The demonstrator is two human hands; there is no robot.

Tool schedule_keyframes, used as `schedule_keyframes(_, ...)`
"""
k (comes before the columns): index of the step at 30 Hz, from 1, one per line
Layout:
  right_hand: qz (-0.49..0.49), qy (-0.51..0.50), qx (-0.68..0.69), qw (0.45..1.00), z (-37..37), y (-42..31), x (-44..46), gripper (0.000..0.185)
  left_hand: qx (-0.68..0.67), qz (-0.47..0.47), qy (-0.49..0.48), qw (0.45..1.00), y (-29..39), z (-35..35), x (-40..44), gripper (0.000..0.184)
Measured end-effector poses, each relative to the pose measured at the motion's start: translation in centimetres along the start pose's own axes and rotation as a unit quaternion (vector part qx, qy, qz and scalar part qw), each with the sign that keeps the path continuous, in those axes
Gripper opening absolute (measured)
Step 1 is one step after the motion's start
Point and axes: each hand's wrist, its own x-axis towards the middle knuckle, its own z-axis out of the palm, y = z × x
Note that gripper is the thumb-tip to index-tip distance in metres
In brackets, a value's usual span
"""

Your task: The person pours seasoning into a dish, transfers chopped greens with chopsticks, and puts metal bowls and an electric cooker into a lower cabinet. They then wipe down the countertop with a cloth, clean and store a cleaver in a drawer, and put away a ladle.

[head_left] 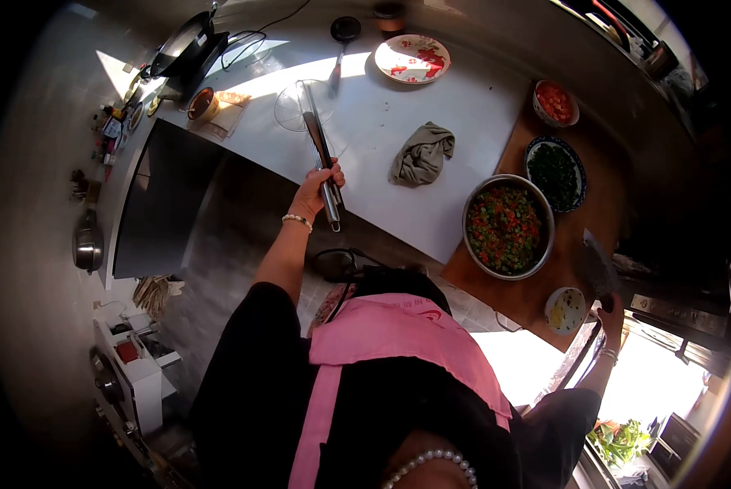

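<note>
My left hand (pixel 321 186) is closed around long metal handles over the front edge of the white counter. One belongs to a round wire skimmer (pixel 290 114). Alongside it runs a dark, flat-looking utensil (pixel 313 129) whose kind I cannot make out. At the far right, my right hand (pixel 612 314) is closed at the lower end of a broad-bladed kitchen knife (pixel 599 262), its blade pointing away from me. Near that hand stands a small white bowl (pixel 565 311) with yellowish contents. A steel bowl (pixel 468 236) of chopped green and red vegetables sits farther left.
On the brown board (pixel 496 297) are a bowl of chopped red pieces (pixel 554 103) and a patterned dish of chopped greens (pixel 555 173). A crumpled cloth (pixel 424 155), a red-patterned plate (pixel 413 59) and a black ladle (pixel 345 31) lie on the counter. A wok (pixel 184 42) stands far left.
</note>
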Motion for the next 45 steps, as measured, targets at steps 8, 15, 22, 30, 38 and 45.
schedule_keyframes(8, 0.062, 0.114, 0.073, 0.989, -5.1, -11.4, -2.7, 0.057, -0.015, 0.016, 0.023, 0.999, -0.4, -0.3, 2.8, 0.029)
schedule_keyframes(15, -0.091, 0.050, 0.291, 0.951, 5.1, -41.4, 0.2, 0.028, 0.006, 0.002, 0.071, 0.997, -1.1, -0.7, 4.6, 0.023)
schedule_keyframes(22, -0.123, 0.063, 0.157, 0.978, 20.8, -52.3, 8.1, 0.039, 0.006, -0.024, 0.224, 0.974, -2.1, -2.0, 7.4, 0.020)
schedule_keyframes(30, -0.170, 0.133, -0.038, 0.976, 27.4, -51.2, 10.5, 0.024, -0.012, 0.048, 0.300, 0.953, -1.5, 0.3, 6.7, 0.037)
schedule_keyframes(38, -0.112, 0.188, 0.142, 0.965, 25.6, -52.9, 10.0, 0.024, 0.197, 0.050, 0.164, 0.965, -2.8, 8.7, 0.7, 0.034)
schedule_keyframes(45, -0.245, 0.245, 0.113, 0.931, 23.6, -54.9, 6.9, 0.024, 0.244, 0.012, 0.158, 0.957, -5.0, 15.5, 3.1, 0.020)
